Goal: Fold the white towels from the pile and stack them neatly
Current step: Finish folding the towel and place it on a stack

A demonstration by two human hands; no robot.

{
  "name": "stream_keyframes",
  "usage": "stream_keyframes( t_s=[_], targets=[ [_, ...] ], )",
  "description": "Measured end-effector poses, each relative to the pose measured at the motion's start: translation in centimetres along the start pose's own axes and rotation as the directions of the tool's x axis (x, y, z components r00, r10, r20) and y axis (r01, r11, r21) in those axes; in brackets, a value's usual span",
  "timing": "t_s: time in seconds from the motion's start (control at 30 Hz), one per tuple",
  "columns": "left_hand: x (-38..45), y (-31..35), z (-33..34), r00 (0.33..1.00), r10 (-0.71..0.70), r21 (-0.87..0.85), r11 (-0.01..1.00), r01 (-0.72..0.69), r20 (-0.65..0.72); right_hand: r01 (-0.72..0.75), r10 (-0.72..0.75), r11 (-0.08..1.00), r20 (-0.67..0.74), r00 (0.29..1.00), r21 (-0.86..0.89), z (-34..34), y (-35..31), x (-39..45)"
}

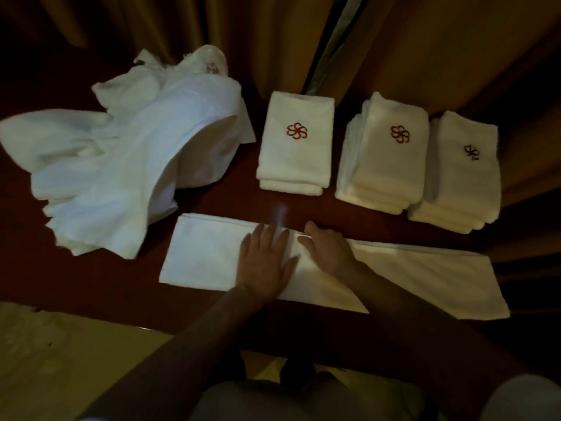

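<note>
Flat now: white towel (409, 278), long folded strip, smooth.

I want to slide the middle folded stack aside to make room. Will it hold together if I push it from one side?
Probably only partly. The middle stack is several soft towels high, and its layers already step out on the left, so a push up high would likely shear it. Pushed low, it might slide whole on the smooth dark table. It touches the right stack, which would probably shift too.

forearms: bare, no sleeves | clothing: pale garment at lower edge
</note>
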State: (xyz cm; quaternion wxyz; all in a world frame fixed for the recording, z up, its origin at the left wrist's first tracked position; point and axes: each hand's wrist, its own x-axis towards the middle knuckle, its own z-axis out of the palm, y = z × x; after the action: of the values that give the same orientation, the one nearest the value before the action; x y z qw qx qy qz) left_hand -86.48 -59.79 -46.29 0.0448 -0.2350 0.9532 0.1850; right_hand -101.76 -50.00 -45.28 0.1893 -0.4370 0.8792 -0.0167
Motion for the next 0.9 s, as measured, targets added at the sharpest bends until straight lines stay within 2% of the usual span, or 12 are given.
stream_keyframes(
  t_s=[0.03,0.07,0.2,0.3,0.5,0.7,0.77,0.83,0.9],
  targets=[
    [0.1,0.9,0.9,0.998,-0.011,0.030,1.000,0.009,0.056,0.018,-0.018,1.000,-0.003,1.000,-0.009,-0.1,0.5,-0.2],
    [0.1,1.2,1.6,0.998,-0.016,0.051,0.999,0.013,0.057,0.040,-0.040,0.999,-0.005,0.999,-0.027,-0.3,1.2,-0.4],
    [-0.1,0.2,3.0,0.998,0.022,0.109,0.994,-0.016,-0.054,0.069,-0.070,0.993,-0.009,0.997,-0.092,-1.6,6.6,-2.0],
    [-0.2,-0.1,2.8,0.995,0.039,0.132,0.991,-0.026,-0.095,0.053,-0.054,0.997,-0.006,0.999,-0.061,-1.9,12.0,-3.5],
    [-0.5,-0.8,3.0,0.995,0.009,0.165,0.986,0.008,-0.104,0.013,-0.018,0.999,-0.127,0.992,-0.040,-0.5,17.9,-6.0],
    [-0.9,-0.9,1.8,0.993,-0.120,0.243,0.963,0.120,-0.016,-0.108,0.114,0.993,-0.257,0.960,0.037,0.1,23.6,-9.1],
    [-0.5,0.4,1.6,0.980,-0.200,0.261,0.946,0.193,-0.002,-0.073,0.068,0.997,-0.389,0.919,0.002,0.9,24.7,-9.7],
    [0.4,3.6,2.2,0.972,-0.223,0.261,0.936,0.235,-0.075,-0.056,0.024,0.997,-0.464,0.886,-0.055,1.3,24.8,-9.7],
    [1.2,9.2,3.7,0.986,-0.075,0.211,0.972,0.105,-0.147,-0.062,0.037,0.997,-0.477,0.878,-0.036,1.6,24.6,-9.4]
  ],
)
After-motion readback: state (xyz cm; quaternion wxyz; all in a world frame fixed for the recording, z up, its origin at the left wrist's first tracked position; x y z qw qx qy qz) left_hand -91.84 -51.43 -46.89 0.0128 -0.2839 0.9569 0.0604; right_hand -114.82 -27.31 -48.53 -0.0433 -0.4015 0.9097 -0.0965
